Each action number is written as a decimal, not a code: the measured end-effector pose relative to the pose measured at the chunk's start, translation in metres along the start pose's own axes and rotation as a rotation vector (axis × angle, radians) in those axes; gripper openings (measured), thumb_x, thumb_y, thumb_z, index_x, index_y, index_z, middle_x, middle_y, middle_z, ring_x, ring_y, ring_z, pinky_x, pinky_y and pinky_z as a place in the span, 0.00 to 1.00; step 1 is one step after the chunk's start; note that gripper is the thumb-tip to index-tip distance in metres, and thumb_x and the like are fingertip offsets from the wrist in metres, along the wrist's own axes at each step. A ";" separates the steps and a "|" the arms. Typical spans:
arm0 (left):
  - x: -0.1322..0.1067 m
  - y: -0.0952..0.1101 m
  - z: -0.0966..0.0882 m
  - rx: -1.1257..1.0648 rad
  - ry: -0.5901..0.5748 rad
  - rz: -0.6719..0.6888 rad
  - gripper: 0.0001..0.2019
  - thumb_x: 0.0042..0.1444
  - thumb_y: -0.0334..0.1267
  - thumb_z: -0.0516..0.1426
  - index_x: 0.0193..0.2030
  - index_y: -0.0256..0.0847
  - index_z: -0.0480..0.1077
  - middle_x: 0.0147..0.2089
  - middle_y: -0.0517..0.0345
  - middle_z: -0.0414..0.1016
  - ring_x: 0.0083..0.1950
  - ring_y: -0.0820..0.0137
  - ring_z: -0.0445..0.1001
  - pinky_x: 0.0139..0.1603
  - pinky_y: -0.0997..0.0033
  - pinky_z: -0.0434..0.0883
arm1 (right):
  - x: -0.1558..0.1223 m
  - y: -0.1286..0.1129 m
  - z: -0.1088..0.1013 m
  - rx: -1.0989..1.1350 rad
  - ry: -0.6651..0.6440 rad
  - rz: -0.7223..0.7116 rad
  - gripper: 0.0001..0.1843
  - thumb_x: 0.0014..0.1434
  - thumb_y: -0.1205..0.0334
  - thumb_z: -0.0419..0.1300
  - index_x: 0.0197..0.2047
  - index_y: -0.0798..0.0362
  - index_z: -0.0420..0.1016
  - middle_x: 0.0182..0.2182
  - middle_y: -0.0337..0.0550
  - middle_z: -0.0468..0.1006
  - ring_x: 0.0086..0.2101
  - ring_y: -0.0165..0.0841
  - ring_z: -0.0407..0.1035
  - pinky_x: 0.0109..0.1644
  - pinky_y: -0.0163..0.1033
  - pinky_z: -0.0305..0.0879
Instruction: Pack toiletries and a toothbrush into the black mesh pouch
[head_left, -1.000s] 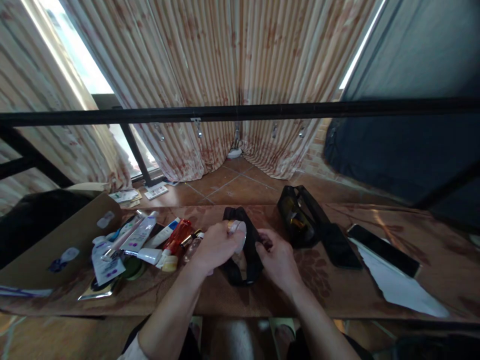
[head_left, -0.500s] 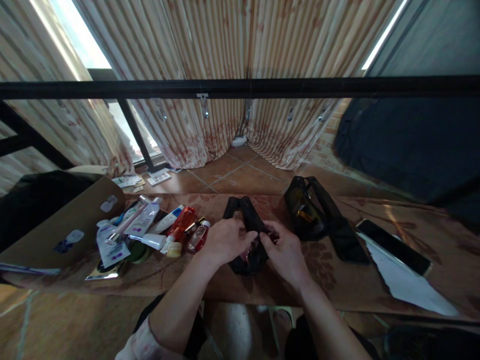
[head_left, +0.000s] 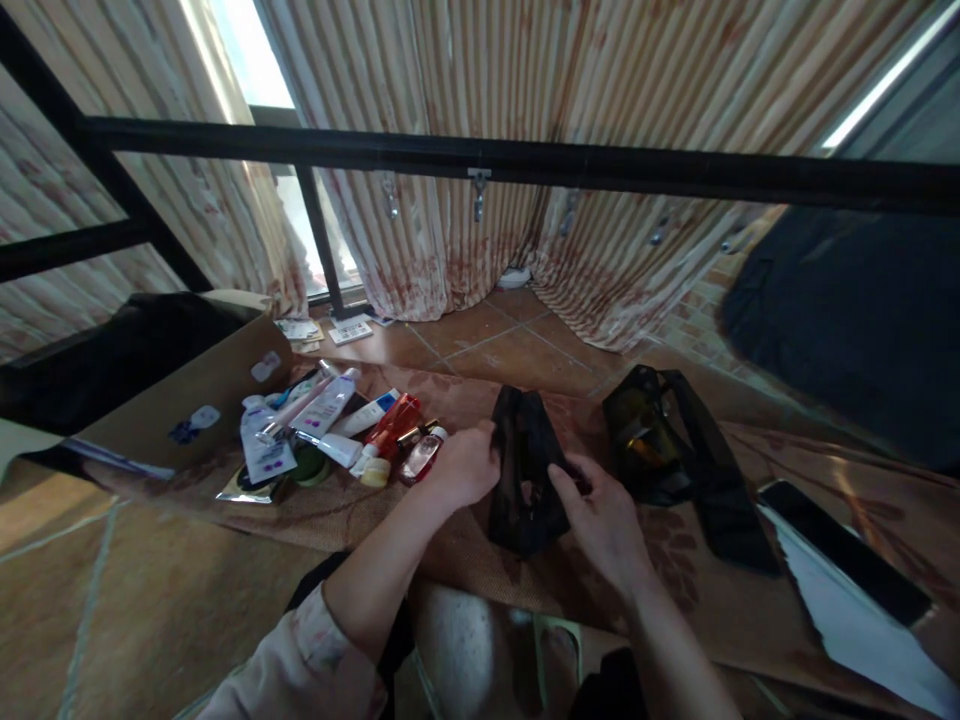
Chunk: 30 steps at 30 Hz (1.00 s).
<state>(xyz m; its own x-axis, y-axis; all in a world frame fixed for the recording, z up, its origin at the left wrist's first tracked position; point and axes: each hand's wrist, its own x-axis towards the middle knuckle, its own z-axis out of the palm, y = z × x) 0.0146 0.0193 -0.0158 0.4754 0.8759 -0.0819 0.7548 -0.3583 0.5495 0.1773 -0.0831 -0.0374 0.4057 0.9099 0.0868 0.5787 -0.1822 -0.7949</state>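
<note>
A small black mesh pouch [head_left: 528, 475] stands on the brown patterned cloth in front of me, its top spread apart. My left hand [head_left: 466, 467] holds its left edge with curled fingers, the tips partly hidden. At the right edge, my right hand [head_left: 604, 515] pinches the dark fabric between thumb and fingers. Some small shiny thing shows inside the pouch, too dim to name. Just left of my left hand lie a bottle of pink liquid [head_left: 422, 455], a red-orange bottle [head_left: 394, 425] and a small jar with a cream-coloured lid [head_left: 375, 472].
Several tubes and sachets, among them a white tube [head_left: 324, 403], lie in a pile at left beside a cardboard box [head_left: 187, 400]. A second black pouch [head_left: 649, 435] with a strap lies at right, then a phone [head_left: 844, 550] on white paper [head_left: 847, 620]. A black rail [head_left: 480, 155] crosses behind.
My left hand has drawn back from over the pouch's mouth to its left edge, and the mouth is wider. My right hand stays at the right edge. The camera view has turned and tilted.
</note>
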 end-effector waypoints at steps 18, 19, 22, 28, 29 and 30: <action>-0.005 -0.007 0.000 -0.039 -0.149 0.092 0.10 0.55 0.29 0.52 0.39 0.38 0.74 0.42 0.42 0.81 0.45 0.55 0.80 0.42 0.65 0.73 | 0.004 0.011 0.006 0.201 -0.176 0.092 0.22 0.57 0.48 0.56 0.45 0.56 0.76 0.34 0.46 0.83 0.39 0.43 0.77 0.40 0.41 0.71; -0.005 -0.008 -0.001 -0.037 -0.140 0.083 0.10 0.55 0.30 0.52 0.39 0.38 0.75 0.42 0.41 0.81 0.45 0.55 0.80 0.42 0.65 0.73 | 0.003 0.010 0.006 0.199 -0.179 0.087 0.22 0.58 0.47 0.56 0.46 0.55 0.77 0.35 0.46 0.83 0.39 0.43 0.77 0.40 0.41 0.72; -0.003 -0.013 -0.003 -0.028 -0.105 0.055 0.11 0.57 0.31 0.53 0.42 0.38 0.76 0.44 0.42 0.81 0.47 0.55 0.80 0.47 0.64 0.73 | 0.003 0.006 0.006 0.179 -0.136 0.100 0.24 0.57 0.44 0.58 0.45 0.55 0.78 0.37 0.47 0.84 0.40 0.43 0.78 0.41 0.42 0.73; 0.003 -0.033 -0.022 0.024 0.020 -0.058 0.15 0.60 0.33 0.51 0.49 0.37 0.75 0.47 0.38 0.80 0.49 0.52 0.79 0.52 0.57 0.72 | 0.004 -0.002 0.006 0.283 0.069 0.170 0.28 0.51 0.44 0.64 0.48 0.55 0.78 0.42 0.50 0.84 0.41 0.43 0.78 0.42 0.43 0.75; 0.003 -0.036 -0.026 0.038 0.035 -0.080 0.15 0.61 0.34 0.51 0.49 0.37 0.75 0.46 0.37 0.80 0.48 0.51 0.79 0.51 0.56 0.72 | 0.004 -0.003 0.005 0.309 0.086 0.188 0.28 0.50 0.44 0.65 0.48 0.55 0.78 0.42 0.51 0.84 0.41 0.43 0.78 0.42 0.43 0.75; 0.003 -0.039 -0.029 0.052 0.045 -0.098 0.15 0.61 0.34 0.51 0.48 0.37 0.75 0.45 0.37 0.80 0.48 0.50 0.79 0.50 0.55 0.72 | 0.004 -0.003 0.005 0.328 0.100 0.199 0.29 0.50 0.43 0.65 0.49 0.56 0.78 0.43 0.52 0.83 0.42 0.43 0.78 0.43 0.44 0.75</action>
<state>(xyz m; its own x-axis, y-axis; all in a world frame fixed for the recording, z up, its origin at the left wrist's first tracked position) -0.0265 0.0455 -0.0131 0.3782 0.9208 -0.0952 0.8196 -0.2853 0.4968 0.1735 -0.0772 -0.0373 0.5639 0.8247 -0.0432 0.2318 -0.2082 -0.9502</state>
